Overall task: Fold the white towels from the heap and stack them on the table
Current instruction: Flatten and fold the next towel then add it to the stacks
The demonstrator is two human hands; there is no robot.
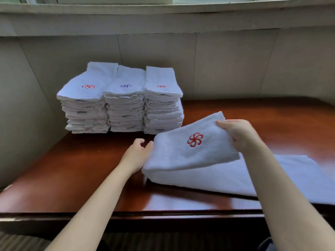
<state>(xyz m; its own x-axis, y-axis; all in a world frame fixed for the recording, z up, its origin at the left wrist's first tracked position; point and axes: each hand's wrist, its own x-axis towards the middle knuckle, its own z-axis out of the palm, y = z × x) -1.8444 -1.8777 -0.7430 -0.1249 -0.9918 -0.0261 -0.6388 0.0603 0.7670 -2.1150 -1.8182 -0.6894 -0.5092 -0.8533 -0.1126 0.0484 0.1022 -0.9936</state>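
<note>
A folded white towel (192,147), marked with a red emblem (195,139), is held tilted above the dark wooden surface (76,171). Its far right edge is gripped by the right hand (239,135), fingers curled over the cloth. The left hand (138,154) is slipped against the towel's left fold, fingers loosely extended and touching it. Another towel (282,180) is spread flat beneath. Three stacks (121,98) of folded towels are ranged against the wall behind.

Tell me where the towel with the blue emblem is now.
In the head view, the blue-emblem towel tops the middle stack of three, at the table's far left.
</note>
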